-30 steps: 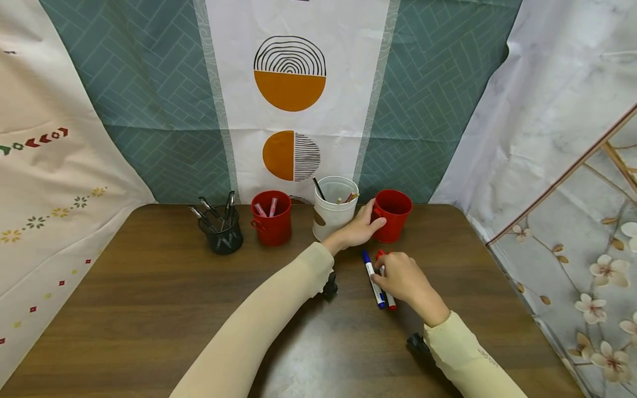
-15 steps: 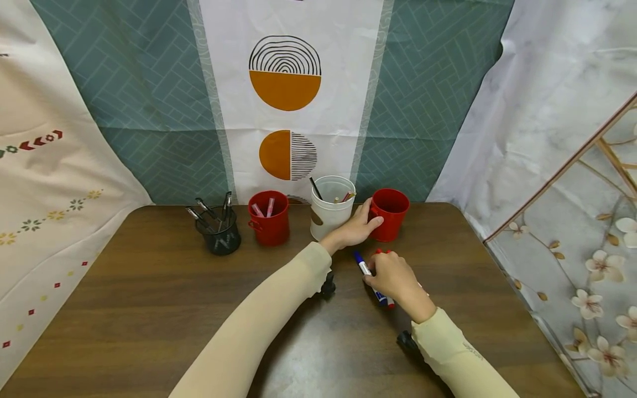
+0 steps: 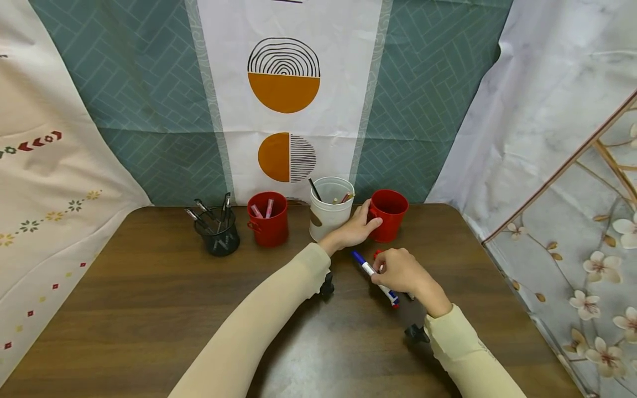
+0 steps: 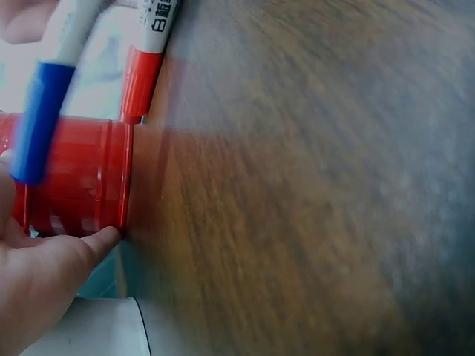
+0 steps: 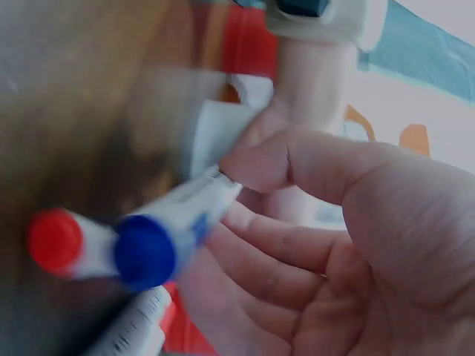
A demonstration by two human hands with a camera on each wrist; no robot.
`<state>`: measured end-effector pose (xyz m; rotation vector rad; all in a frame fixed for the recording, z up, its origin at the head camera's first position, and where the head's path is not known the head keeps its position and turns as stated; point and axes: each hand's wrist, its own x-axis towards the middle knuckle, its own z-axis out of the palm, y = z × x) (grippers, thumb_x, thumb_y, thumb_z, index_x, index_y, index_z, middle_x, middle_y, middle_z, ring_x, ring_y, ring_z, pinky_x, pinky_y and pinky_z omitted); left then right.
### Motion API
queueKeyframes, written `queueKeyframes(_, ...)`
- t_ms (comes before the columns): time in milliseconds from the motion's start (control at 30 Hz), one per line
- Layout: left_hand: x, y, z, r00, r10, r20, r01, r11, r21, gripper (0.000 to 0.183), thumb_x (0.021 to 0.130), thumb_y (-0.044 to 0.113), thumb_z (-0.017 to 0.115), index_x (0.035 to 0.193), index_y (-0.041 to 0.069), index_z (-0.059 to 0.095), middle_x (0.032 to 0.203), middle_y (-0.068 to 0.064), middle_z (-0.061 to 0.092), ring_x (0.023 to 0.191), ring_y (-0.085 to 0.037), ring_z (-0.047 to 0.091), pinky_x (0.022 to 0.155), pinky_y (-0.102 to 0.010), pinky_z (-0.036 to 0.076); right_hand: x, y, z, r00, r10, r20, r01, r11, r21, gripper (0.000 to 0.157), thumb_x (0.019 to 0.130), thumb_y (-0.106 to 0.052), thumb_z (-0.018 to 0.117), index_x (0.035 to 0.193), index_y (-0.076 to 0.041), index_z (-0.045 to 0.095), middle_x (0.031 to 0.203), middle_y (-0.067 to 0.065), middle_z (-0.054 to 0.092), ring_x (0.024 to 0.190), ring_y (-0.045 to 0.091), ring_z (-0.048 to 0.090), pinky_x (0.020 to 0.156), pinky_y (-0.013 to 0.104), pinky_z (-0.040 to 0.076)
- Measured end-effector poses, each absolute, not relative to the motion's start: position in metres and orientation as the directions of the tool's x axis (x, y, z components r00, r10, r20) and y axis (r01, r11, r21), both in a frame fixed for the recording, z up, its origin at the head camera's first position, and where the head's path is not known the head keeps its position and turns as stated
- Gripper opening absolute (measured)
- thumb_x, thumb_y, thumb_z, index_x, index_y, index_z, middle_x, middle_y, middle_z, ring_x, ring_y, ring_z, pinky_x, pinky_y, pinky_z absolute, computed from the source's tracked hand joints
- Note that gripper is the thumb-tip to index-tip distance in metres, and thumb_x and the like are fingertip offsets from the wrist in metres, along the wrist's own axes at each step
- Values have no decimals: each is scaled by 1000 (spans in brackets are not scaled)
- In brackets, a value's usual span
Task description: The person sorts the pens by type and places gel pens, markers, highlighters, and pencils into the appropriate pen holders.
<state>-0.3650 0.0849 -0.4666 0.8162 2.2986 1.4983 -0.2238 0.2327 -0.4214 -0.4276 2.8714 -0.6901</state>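
Observation:
My left hand (image 3: pixel 352 229) holds the side of a red metal bucket (image 3: pixel 392 225) at the right end of the row, its thumb (image 4: pixel 93 243) along the bucket's wall. In my right hand (image 3: pixel 404 272), a blue-capped whiteboard marker (image 3: pixel 366 266) is pinched between thumb and fingers. It slants above the table, and its cap overlaps the bucket in the left wrist view. Beneath it lie red whiteboard markers; one red cap (image 4: pixel 141 85) shows near the bucket's base, and a red marker end (image 5: pixel 56 242) and another white barrel (image 5: pixel 132 326) appear in the right wrist view. My right palm partly hides them.
Left of the held bucket stand a white cup (image 3: pixel 322 220) with several pencils, a second red bucket (image 3: pixel 272 231) with two pink-topped sticks, and a black mesh cup (image 3: pixel 223 242) with several pens. The brown table (image 3: pixel 174 298) ends at a patterned cloth (image 3: pixel 149 99) behind.
The blue marker, earlier lying beside the red ones, has swung to a steeper slant in my right hand, its near end shifting right. My left hand keeps its place on the bucket.

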Motion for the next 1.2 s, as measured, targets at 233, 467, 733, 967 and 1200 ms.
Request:
queueKeyframes(233,-362,82,-464,-809,579,100,333,311,890,76,113,35,49,171,9,6,174,-18,17,162,-29,16,131,-47,19,-226,266,-394,-903,-393,-173,-229,781,-581,7,92,-12,73,98,-8,73,73,0,68,58,19,64,60,33,56)
queueKeyframes(467,-363,80,-466,-818,565,107,331,312,891,77,113,37,50,171,9,8,174,-17,19,162,-29,18,131,-46,20,-233,296,-370,-930,-364,-46,-227,672,-705,15,97,-13,76,108,-4,71,90,6,74,75,29,75,71,35,64)
queueKeyframes(733,-362,81,-465,-813,572,110,334,304,892,75,113,33,50,171,9,9,172,-18,20,161,-29,20,130,-46,22,-246,307,-355,-953,-258,161,-286,579,-763,26,100,-15,76,118,3,70,103,20,77,80,17,78,75,30,64)
queueKeyframes(967,-363,81,-464,-817,567,101,325,309,894,75,113,34,51,171,10,10,172,-16,21,160,-27,21,130,-45,24,-264,301,-354,-940,-100,326,-335,452,-827,28,100,-13,76,119,7,67,102,11,76,82,13,78,74,25,63)
queueKeyframes(1200,-362,83,-463,-815,572,97,323,308,895,75,113,34,50,171,9,10,173,-17,20,161,-28,19,130,-46,23,-282,292,-360,-912,58,407,-390,195,-900,28,98,-7,77,119,7,68,98,3,77,84,15,79,80,31,63)
